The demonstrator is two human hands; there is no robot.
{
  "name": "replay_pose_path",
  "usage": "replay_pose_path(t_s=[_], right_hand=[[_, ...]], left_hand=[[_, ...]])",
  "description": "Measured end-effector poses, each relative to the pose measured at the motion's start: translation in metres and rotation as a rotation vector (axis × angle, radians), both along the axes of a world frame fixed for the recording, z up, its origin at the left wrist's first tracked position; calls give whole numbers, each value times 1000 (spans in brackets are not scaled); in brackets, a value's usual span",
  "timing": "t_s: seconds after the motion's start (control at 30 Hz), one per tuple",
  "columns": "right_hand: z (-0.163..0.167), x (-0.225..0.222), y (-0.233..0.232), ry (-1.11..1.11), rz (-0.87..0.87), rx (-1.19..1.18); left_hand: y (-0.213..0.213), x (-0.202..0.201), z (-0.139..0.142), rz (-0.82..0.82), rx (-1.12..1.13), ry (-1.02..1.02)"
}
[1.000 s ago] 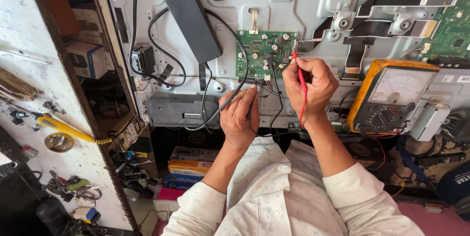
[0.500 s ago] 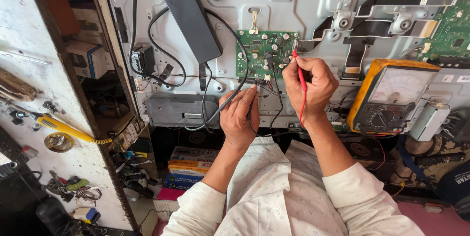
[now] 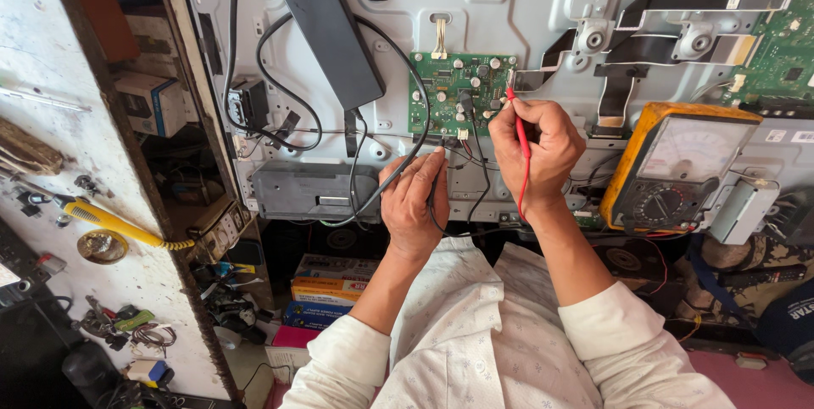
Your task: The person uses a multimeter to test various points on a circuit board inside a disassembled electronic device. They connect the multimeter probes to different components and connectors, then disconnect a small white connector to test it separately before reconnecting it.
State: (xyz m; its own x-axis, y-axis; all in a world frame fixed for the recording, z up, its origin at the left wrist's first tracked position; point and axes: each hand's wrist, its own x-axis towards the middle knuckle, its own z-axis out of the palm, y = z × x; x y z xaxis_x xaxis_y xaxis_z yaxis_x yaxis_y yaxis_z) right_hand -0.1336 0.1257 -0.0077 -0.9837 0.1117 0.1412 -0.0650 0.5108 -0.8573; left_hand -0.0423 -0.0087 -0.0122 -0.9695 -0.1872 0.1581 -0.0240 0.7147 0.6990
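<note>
A small green circuit board [image 3: 454, 91] is mounted on the grey metal back of a flat-screen panel [image 3: 509, 2]. My right hand [image 3: 538, 150] grips a red test probe [image 3: 521, 142], its tip touching the board's right edge. My left hand [image 3: 415, 201] holds a black probe [image 3: 465, 108] whose tip rests near the board's lower middle. A yellow-cased analogue meter [image 3: 678, 167] stands to the right of my right hand, with red and black leads running from it.
A black power adapter [image 3: 332, 32] with cables lies on the panel upper left. A second green board [image 3: 784, 53] sits at far right. A cluttered white shelf [image 3: 51, 205] with a yellow-handled tool [image 3: 114, 222] is at left. Boxes [image 3: 326, 290] are stacked below.
</note>
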Motion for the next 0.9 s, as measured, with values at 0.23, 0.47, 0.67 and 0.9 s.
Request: replay_pose_path(t_s=[0.23, 0.47, 0.67, 0.9], right_hand=[[1, 0, -1, 34, -4, 50], [0, -1, 1, 24, -8, 50], [-3, 0, 2, -38, -20, -88], [-4, 4, 10, -58, 0, -15]], left_hand=[[0, 1, 1, 3, -6, 1], [1, -2, 1, -3, -1, -2], [0, -3, 1, -3, -1, -5], [-3, -3, 2, -12, 3, 0]])
